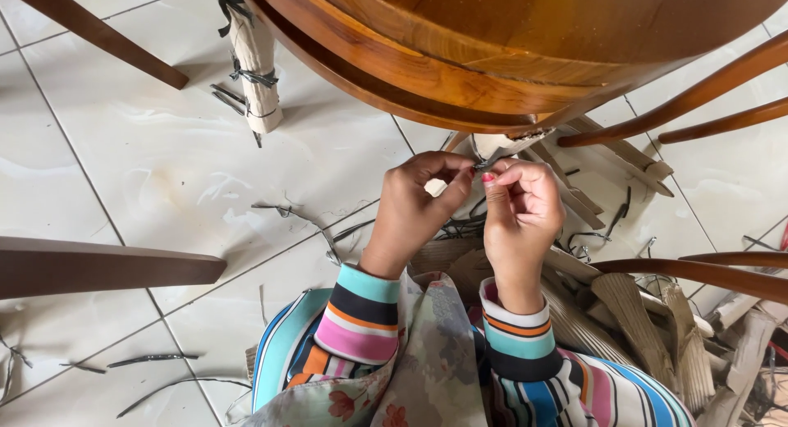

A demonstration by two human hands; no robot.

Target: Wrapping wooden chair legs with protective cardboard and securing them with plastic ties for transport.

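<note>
Dark plastic tie pinched between left hand and right hand fingertips; both grips tight.

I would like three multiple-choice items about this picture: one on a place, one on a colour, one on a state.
1. Where are the two hands?
A. on the chair seat
B. under the seat edge, at a wrapped leg
C. flat on the floor

2. What colour is the floor?
A. white
B. black
C. green

3. How is the far leg?
A. bare
B. wrapped in paper and tied with dark ties
C. broken off

B: the left hand and right hand pinch a tie below the seat.
A: the floor tiles are white.
B: dark ties circle the far leg.
</note>
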